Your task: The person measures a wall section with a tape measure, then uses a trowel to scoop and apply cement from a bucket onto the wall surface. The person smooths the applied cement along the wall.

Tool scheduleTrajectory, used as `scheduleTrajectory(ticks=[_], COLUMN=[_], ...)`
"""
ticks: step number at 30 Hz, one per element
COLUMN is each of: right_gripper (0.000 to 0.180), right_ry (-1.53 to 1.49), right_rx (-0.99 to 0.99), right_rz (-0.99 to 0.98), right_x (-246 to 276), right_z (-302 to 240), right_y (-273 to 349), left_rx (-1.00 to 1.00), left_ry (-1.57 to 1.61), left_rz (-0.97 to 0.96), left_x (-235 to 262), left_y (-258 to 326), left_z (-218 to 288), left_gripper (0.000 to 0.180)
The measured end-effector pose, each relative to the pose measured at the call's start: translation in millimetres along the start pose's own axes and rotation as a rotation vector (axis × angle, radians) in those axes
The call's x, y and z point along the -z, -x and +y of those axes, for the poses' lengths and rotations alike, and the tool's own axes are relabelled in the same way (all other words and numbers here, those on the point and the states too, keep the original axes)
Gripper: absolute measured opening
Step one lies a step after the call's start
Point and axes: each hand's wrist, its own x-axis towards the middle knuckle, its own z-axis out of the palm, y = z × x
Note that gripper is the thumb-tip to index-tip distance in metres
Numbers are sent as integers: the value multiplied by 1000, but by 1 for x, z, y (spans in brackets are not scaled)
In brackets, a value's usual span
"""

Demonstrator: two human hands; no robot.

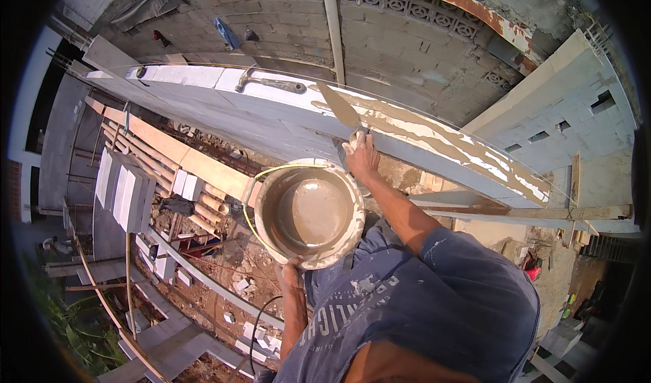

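My right hand [361,154] is closed round the handle of a pointed trowel [337,105], its blade coated in grey mortar and lying over the top of a pale block wall [196,91]. To the right of the blade, uneven strips of wet mortar [434,136] run along the wall top, with white block showing between. At its lower rim my left hand [290,270] grips a mortar-smeared bucket [261,215], held against my body. Grey mortar [308,210] lies in the bucket, and its yellow-green handle hangs at the left side. A hammer [271,84] rests on the wall top left of the trowel.
A taut string runs along the wall's far edge. Left of the bucket are a wooden plank [183,154], bamboo poles [139,158] and stacked pale blocks [129,192]. Rubble lies on the ground far below. A timber beam [529,211] crosses at the right.
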Motion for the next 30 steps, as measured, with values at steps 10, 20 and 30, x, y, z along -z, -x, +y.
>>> scheduleTrajectory(ticks=[10, 20, 30], right_gripper=[59, 61, 48], right_ry=[-31, 304, -72], right_rx=[198, -217, 157], right_rz=[-215, 349, -116], right_x=[-40, 46, 118], right_z=[52, 228, 118], right_y=[37, 118, 152], left_rx=[110, 175, 207], left_ry=[36, 87, -52], left_rz=[118, -211, -252], left_x=[9, 38, 17], left_y=[-2, -38, -39], left_z=[23, 18, 4], left_gripper=[42, 75, 71])
